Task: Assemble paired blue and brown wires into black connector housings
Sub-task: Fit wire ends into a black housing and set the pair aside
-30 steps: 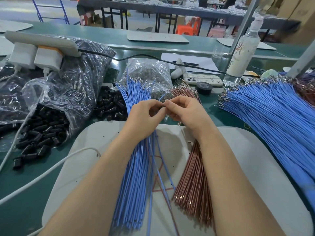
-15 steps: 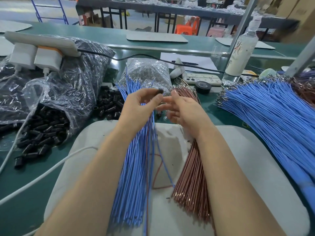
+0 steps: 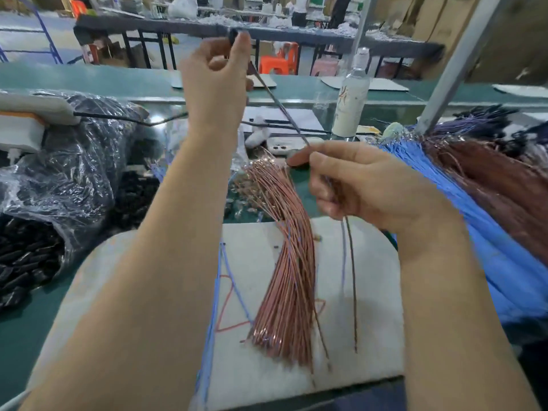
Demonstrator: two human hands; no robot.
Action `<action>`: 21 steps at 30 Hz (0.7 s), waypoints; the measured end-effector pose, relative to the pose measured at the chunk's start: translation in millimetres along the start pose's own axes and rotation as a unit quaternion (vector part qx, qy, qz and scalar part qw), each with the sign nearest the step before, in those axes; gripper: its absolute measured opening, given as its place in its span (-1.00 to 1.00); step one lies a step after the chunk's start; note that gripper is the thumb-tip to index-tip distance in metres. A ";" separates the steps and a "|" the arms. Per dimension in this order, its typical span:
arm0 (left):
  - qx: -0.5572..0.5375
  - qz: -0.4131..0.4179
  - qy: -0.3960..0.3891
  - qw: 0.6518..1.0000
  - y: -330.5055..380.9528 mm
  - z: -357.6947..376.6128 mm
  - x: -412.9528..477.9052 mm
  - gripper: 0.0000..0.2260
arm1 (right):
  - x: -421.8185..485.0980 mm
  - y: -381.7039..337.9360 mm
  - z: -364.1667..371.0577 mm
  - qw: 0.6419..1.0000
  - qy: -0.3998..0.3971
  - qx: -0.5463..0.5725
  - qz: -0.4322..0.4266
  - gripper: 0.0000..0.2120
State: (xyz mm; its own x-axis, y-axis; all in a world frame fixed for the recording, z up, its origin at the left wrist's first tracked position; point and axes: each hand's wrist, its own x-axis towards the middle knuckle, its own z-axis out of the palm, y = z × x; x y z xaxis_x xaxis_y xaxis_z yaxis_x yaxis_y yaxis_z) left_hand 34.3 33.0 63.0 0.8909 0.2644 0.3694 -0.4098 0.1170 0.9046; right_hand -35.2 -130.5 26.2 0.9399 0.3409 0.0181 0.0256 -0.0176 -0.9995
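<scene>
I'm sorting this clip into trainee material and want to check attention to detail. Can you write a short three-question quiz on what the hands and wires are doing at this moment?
1. True or false: the left hand pinches a black connector housing high above the work surface.
2. Multiple choice: the brown wire bundle lies on A) the white pad, B) a shelf, C) the floor.
3. Fill in: the wire pair runs from the housing down into the ____ hand.

Key: 1 true. 2 A. 3 right; the right hand curls round the pair, whose loose ends hang over the pad.
</scene>
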 end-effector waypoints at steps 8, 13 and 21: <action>0.035 -0.281 -0.206 0.937 -81.8 114.6 -42.2 -0.80 | -21.6 62.7 -55.7 0.884 0.325 -0.306 0.140 -0.90; 0.161 -0.337 -0.228 0.899 -143.1 120.8 -75.2 -0.79 | -13.5 111.0 -55.2 0.778 0.358 -0.477 0.198 -0.73; 0.132 -0.323 -0.168 0.922 -140.2 119.1 -78.7 -0.76 | -9.9 114.2 -58.5 0.778 0.366 -0.476 0.182 -0.80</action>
State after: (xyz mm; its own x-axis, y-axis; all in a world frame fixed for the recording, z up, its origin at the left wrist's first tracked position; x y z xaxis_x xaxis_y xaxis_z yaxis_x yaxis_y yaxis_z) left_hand 45.0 -118.2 -67.6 0.9608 -0.0956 -0.2604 0.2507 -0.1024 0.9626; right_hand -21.7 -190.9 -86.7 0.8766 -0.4715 0.0961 -0.3758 -0.7955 -0.4753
